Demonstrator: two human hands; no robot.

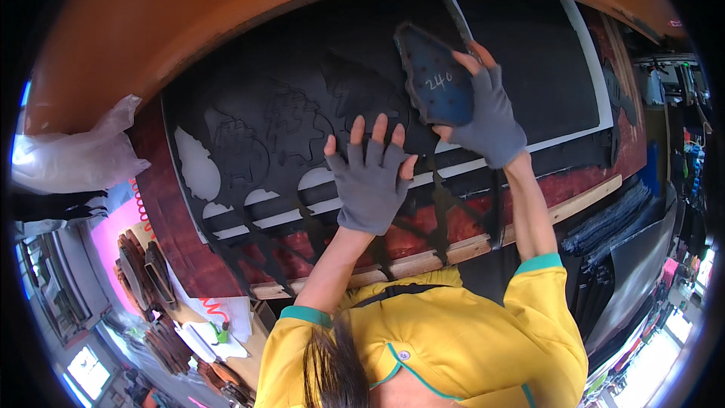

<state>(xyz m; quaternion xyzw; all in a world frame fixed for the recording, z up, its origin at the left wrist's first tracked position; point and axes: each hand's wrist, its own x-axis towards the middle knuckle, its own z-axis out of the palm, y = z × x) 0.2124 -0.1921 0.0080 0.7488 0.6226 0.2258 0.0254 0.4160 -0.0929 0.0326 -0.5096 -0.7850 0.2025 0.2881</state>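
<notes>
My right hand, in a grey fingerless glove, grips the right side of a dark blue cutting die. The die has a wavy rim, small dark holes and pale handwritten marks on its face. It lies over a black sheet, though I cannot tell if it touches. My left hand, gloved alike, rests on the sheet's near part with fingers spread and nothing held. Left of the die, several cut outlines show in the sheet. Through gaps along its near edge appears a white layer.
Beneath is a dark red board with a wooden strip along its near edge. An orange machine beam arches over the far side. A plastic bag hangs at left, above racked dies. Black sheets are stacked at right.
</notes>
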